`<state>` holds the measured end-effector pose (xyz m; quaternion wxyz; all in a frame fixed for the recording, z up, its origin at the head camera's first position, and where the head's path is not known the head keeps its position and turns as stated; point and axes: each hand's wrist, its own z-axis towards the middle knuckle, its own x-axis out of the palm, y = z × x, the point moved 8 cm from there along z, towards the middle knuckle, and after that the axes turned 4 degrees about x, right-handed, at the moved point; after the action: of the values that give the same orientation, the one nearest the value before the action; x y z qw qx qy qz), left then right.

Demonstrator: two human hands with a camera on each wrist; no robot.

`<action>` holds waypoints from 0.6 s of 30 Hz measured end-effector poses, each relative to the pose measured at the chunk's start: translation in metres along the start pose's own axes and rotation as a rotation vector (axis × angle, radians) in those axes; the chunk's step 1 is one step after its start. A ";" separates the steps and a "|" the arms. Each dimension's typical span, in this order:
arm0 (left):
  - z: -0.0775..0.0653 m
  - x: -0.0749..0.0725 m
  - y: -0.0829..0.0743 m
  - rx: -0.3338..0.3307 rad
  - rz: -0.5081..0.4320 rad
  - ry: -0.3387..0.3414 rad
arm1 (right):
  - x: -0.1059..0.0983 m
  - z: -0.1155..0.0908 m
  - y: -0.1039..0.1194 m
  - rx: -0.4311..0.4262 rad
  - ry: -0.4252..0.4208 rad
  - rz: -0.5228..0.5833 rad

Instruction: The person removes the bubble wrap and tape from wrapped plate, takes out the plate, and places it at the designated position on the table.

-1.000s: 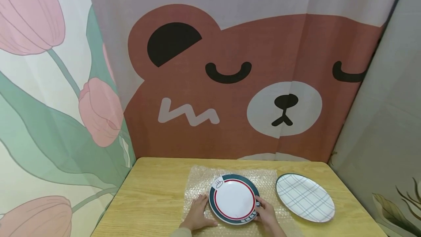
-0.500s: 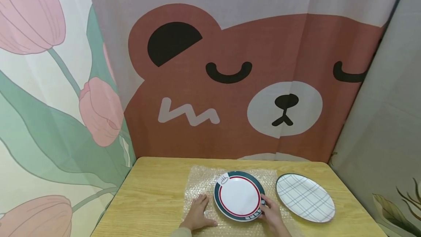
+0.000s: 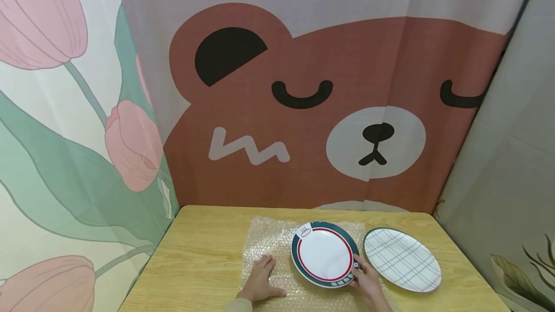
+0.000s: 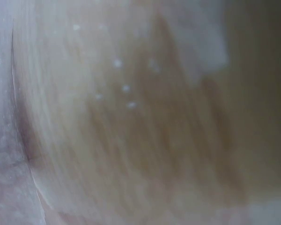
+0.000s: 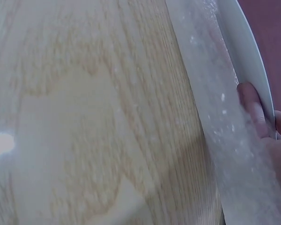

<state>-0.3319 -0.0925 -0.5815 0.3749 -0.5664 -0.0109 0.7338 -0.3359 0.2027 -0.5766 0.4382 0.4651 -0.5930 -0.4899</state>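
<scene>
A round plate (image 3: pixel 325 255) with a dark green rim and a red ring is tilted over the bubble wrap (image 3: pixel 270 237). My right hand (image 3: pixel 367 283) pinches its right rim, thumb on top and fingers beneath. In the right wrist view the plate's pale underside (image 5: pixel 247 51) stands off the bubble wrap (image 5: pixel 220 117), with a finger (image 5: pixel 254 105) under the edge. On the left part of the wrap my left hand (image 3: pixel 259 282) rests flat, fingers extended and thumb spread, apart from the plate. The left wrist view is blurred and shows mostly wood grain.
An oval white plate (image 3: pixel 403 260) with a checked pattern lies on the wooden table (image 3: pixel 204 254), right of the bubble wrap. Behind the table's far edge hangs a bear-print curtain (image 3: pixel 260 182). A tulip-print curtain (image 3: pixel 78 182) hangs at the left.
My right hand has carried the green-rimmed plate to the right and slightly away from me, leaving a wider gap to my left hand. The left hand has stayed in place.
</scene>
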 end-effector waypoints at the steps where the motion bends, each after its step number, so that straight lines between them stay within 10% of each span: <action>1: 0.000 0.000 0.000 0.000 0.001 0.001 | -0.001 0.000 0.000 0.002 0.001 0.006; 18: -0.008 -0.008 -0.007 0.136 -0.025 -0.127 | -0.014 -0.004 0.003 0.013 -0.007 0.020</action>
<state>-0.3212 -0.0954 -0.5744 0.4203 -0.4917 0.0081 0.7626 -0.3297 0.2157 -0.5735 0.4380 0.4603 -0.6025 -0.4831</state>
